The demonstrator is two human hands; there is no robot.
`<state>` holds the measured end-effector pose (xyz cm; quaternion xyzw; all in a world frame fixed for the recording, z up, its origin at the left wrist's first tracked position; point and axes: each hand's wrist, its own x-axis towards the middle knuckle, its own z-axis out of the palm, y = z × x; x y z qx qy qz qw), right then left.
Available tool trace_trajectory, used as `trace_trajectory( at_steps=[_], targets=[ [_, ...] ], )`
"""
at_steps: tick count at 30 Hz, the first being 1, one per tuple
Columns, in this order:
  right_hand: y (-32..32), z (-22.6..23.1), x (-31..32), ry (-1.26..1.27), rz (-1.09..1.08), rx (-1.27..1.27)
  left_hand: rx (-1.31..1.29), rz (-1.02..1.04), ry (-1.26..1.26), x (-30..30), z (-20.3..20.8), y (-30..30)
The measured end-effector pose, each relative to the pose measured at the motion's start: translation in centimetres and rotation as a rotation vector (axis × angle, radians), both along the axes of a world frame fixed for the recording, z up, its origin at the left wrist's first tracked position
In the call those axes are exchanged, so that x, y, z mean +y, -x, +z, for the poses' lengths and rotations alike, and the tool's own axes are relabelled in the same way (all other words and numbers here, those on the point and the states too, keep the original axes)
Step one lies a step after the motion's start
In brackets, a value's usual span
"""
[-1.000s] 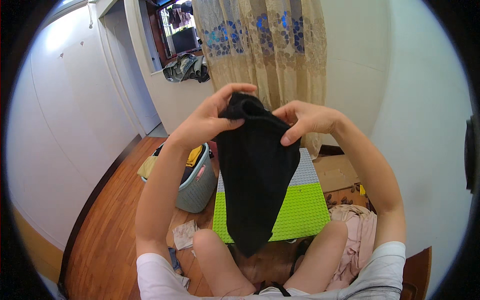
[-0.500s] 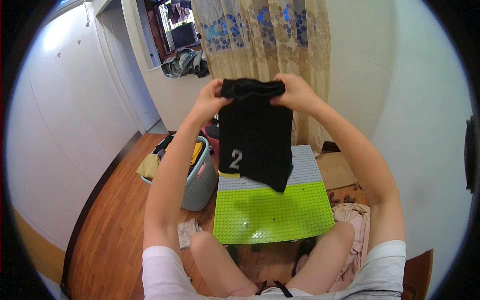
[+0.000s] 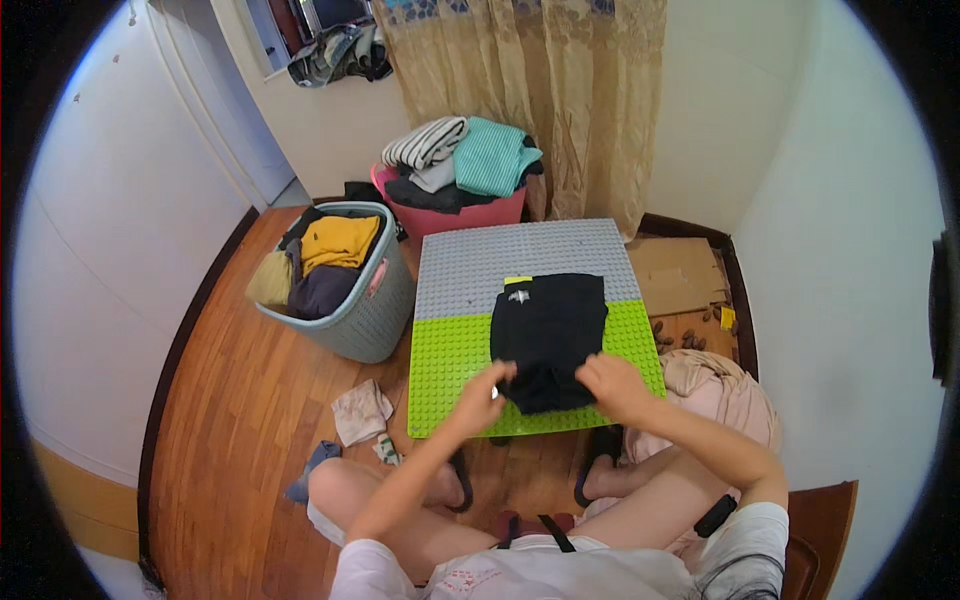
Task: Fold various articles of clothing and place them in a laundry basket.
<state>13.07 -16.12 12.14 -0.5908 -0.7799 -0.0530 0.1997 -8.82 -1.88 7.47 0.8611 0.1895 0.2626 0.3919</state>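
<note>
A folded black garment (image 3: pixel 548 325) lies on the studded grey and green tabletop (image 3: pixel 455 360), a yellow patch and a small white mark showing near its far left corner. At the garment's near edge, which looks bunched, my left hand (image 3: pixel 486 396) pinches the left corner. My right hand (image 3: pixel 614 387) is closed on the right corner of that same edge. The fingertips of both hands are partly hidden by the cloth. I cannot tell from the folds which kind of garment it is.
Left of the table stands a grey-blue laundry basket (image 3: pixel 398 295) full of clothes. Behind it, a pink tub (image 3: pixel 455 222) is heaped with clothes. Flattened cardboard (image 3: pixel 680 275) and a pale pink cloth (image 3: pixel 735 405) lie on the right. A crumpled cloth (image 3: pixel 361 412) is on the floor.
Both hands have brought the black garment down from the air in front of the curtain and laid it on the tabletop. My view has tilted downward, showing the pink tub.
</note>
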Motion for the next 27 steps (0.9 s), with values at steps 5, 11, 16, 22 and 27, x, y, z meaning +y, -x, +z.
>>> trace_trajectory(
  at_steps=[5, 11, 16, 22, 27],
  targets=[
    [-0.8, -4.4, -3.5, 0.519, 0.073, 0.288, 0.133, -0.070, 0.227, -5.2, -5.0, 1.9],
    [-6.7, -3.5, 2.0, 0.438, -0.019, 0.717, 0.040, 0.228, 0.528, -0.1, -2.8, -2.7],
    [-8.2, -5.0, 8.3, -0.085, -0.396, 0.574, -0.190, 0.417, -0.122, 4.4, -1.1, -8.3],
    [-3.7, -11.9, 7.4, 0.035, -0.372, 0.118, 0.378, 0.126, -0.507, 2.8, -8.7, -8.6],
    [-4.5, -12.0, 6.8, 0.101, -0.395, 0.051, 0.377, 0.116, -0.560, 2.7, -7.8, -8.7]
  ],
)
